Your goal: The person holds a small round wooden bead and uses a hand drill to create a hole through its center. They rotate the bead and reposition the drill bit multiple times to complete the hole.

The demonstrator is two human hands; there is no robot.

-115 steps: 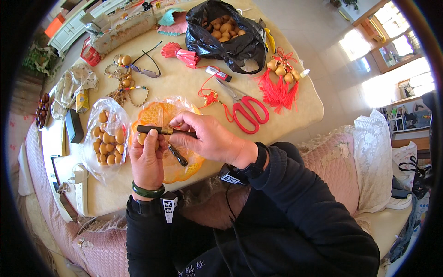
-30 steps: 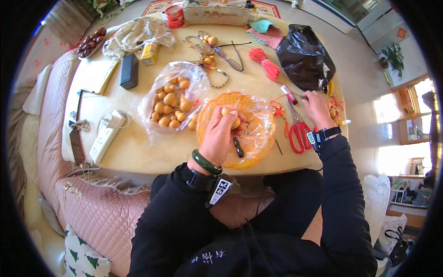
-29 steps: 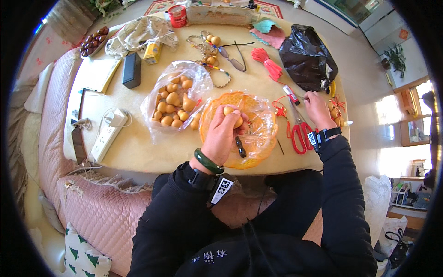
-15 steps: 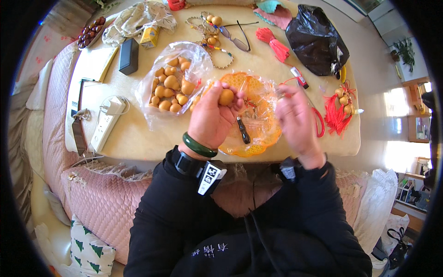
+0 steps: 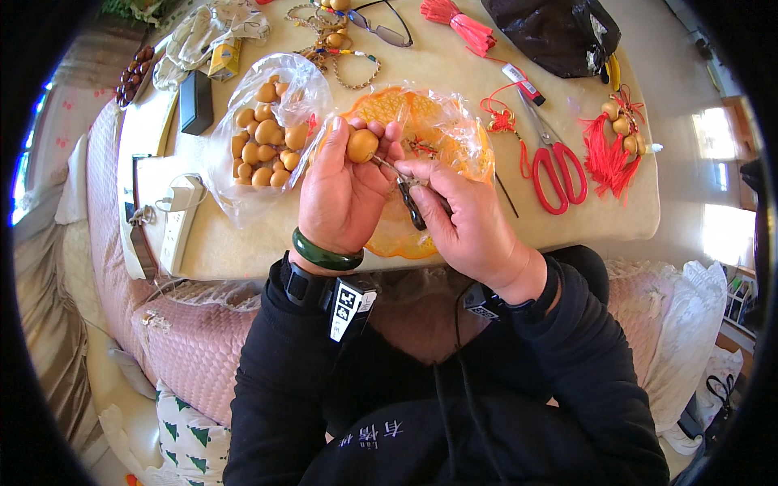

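My left hand (image 5: 340,198), palm upward with fingers curled, holds a round tan gourd (image 5: 361,146). My right hand (image 5: 463,223) pinches a thin metal tool (image 5: 386,165) angled at the gourd's underside; its grip end is mostly hidden by my fingers. Below both hands lies an orange openwork tray (image 5: 387,243) lined with crumpled clear plastic, with a black-handled implement (image 5: 413,209) on it. A clear bag of small gourds (image 5: 269,134) lies to the left of my left hand.
Red scissors (image 5: 551,182), a red tasseled gourd cluster (image 5: 616,162), a red cord bundle (image 5: 458,28) and a black bag (image 5: 551,36) lie rightward and back. Bead strands (image 5: 356,73), glasses (image 5: 381,28), a dark box (image 5: 197,101) and a power strip (image 5: 178,227) are also on the table (image 5: 219,251).
My right hand has come leftward from beside the scissors to the gourd, now with a metal tool. My left hand has turned palm up, still holding the gourd.
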